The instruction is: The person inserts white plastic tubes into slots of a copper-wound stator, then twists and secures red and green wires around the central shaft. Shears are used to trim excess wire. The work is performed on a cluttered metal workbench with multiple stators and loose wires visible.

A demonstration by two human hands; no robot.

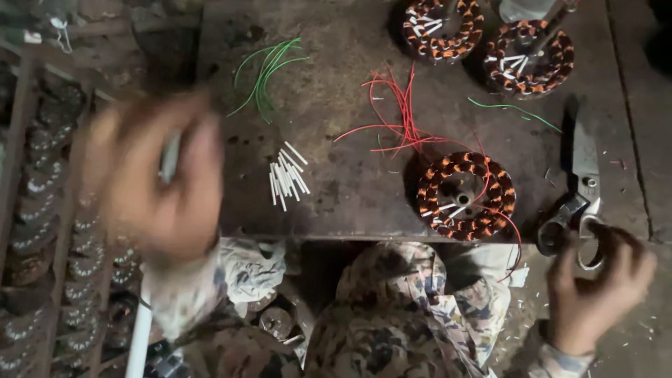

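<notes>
My left hand is raised close to the camera and blurred, at the left edge of a dark work board. It seems closed around a thin pale tube. My right hand sits at the lower right with fingers curled at the handle loops of large metal scissors, which lie on the board. A copper-wound stator with red wires lies just left of the scissors.
Two more wound stators lie at the board's far edge. Green wires and a small pile of white sleeves rest on the board. Stacked stators fill the left side. My patterned trousers are below.
</notes>
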